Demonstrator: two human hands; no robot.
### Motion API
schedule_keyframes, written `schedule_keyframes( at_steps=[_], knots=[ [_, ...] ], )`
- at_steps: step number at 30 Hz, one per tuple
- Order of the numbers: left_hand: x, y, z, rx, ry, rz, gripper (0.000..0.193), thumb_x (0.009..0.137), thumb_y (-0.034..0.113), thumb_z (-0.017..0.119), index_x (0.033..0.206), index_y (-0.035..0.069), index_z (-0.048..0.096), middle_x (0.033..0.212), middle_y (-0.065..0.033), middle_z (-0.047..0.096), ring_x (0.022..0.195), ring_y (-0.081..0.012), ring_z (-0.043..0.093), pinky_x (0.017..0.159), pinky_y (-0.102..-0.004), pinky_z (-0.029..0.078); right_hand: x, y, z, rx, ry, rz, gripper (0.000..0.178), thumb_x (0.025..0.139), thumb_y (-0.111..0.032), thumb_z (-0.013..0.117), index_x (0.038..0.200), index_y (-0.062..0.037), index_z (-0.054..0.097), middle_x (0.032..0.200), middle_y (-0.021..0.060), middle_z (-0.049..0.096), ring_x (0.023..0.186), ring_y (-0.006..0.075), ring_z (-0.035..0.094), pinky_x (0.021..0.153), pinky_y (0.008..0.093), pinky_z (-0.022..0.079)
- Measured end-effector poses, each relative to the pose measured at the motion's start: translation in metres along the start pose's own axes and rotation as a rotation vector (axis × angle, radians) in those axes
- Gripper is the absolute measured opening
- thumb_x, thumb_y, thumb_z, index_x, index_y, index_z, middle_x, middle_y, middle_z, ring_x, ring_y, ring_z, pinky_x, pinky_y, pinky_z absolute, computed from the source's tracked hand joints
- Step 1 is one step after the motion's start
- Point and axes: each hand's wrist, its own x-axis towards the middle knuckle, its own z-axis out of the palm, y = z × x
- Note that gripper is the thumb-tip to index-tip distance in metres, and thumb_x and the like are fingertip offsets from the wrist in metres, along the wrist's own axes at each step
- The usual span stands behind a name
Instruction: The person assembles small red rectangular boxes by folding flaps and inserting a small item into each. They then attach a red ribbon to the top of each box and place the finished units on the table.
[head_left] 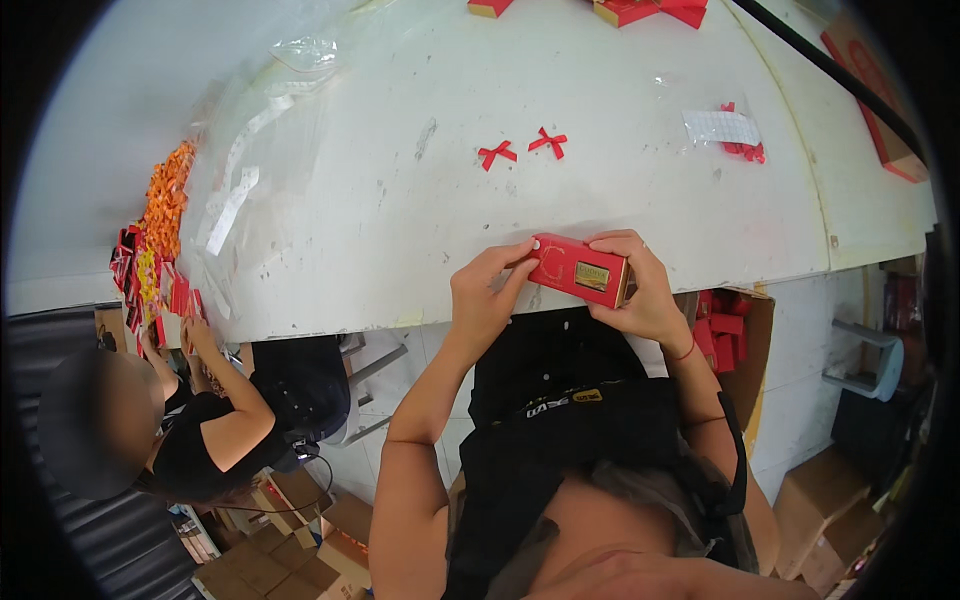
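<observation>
Between my two hands is a small red gift box (556,268) with a gold label on its front and gold trim along its right end. My left hand (485,292) pinches the box's left end with thumb and fingertips. Around the right end closes my right hand (645,290), fingers on top and thumb below. The box is held at the near edge of the white table (400,230). Just beyond it lie two red ribbon bows, a left bow (497,154) and a right bow (547,143), touched by neither hand.
A clear bag (725,130) of red bows lies at the right. More red boxes (650,12) sit at the far edge. Clear plastic film (270,150) covers the left side. An open carton (755,340) of red boxes stands by my right arm. A co-worker (230,420) handles red packets at left.
</observation>
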Motion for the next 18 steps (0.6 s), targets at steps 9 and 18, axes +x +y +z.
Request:
schedule_keyframes(
  at_steps=[9,18],
  knots=[
    [-0.006,0.003,0.007,0.137,0.082,0.202,0.012,0.085,0.003,0.072,0.096,0.003,0.072,0.089,-0.0102,0.073,0.075,-0.0204,0.071,0.067,-0.0287,0.056,-0.016,-0.018,0.01,-0.213,0.015,-0.193,0.062,0.061,0.005,0.077,0.118,-0.0083,0.057,0.123,0.014,0.059,0.1,0.0332,0.065,0.08,0.0362,0.056],
    [-0.019,0.007,0.022,-0.031,0.243,-0.007,0.009,0.082,0.004,0.072,0.089,-0.001,0.071,0.084,-0.0091,0.073,0.073,-0.0146,0.069,0.069,-0.0271,0.054,-0.026,-0.025,0.029,-0.336,0.059,-0.258,0.059,0.063,0.007,0.073,0.119,-0.0085,0.057,0.122,0.0138,0.06,0.101,0.0339,0.066,0.08,0.0363,0.057]
  ],
)
